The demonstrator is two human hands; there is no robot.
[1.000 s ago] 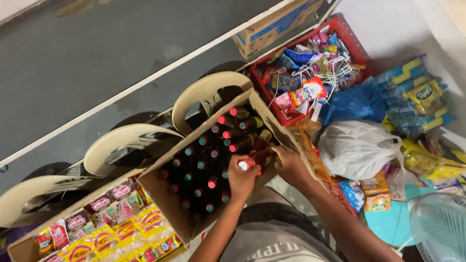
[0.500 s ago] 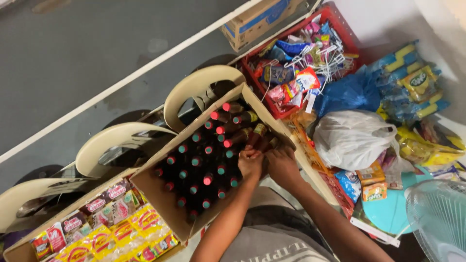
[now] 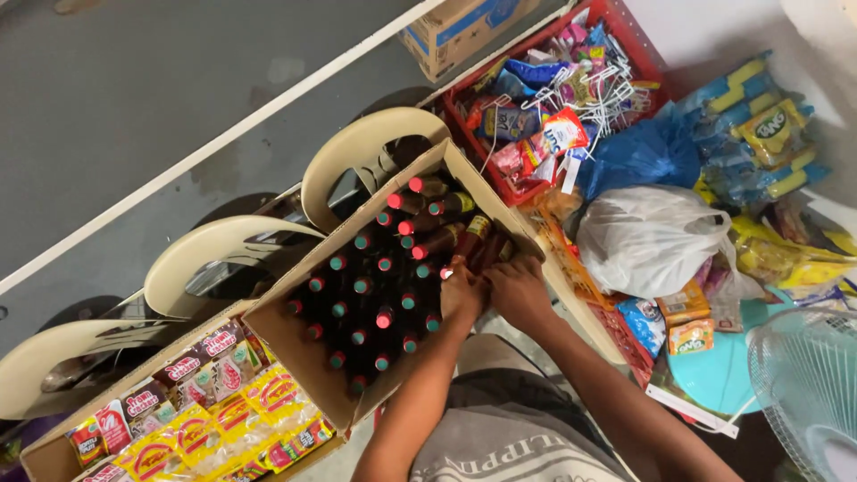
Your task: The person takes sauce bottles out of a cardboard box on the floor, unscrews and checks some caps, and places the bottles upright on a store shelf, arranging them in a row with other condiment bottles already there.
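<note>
Both hands, left hand (image 3: pixel 461 295) and right hand (image 3: pixel 515 290), seemingly clasp a bottle (image 3: pixel 476 254) inside the cardboard box (image 3: pixel 295 344).

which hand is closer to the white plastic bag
Right. The right hand sits at the box corner, on the white plastic bag side; the left hand is beyond it, over the bottles.

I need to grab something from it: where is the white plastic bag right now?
In the head view, the white plastic bag sits right of the bottle carton, just below the blue bag.
</note>
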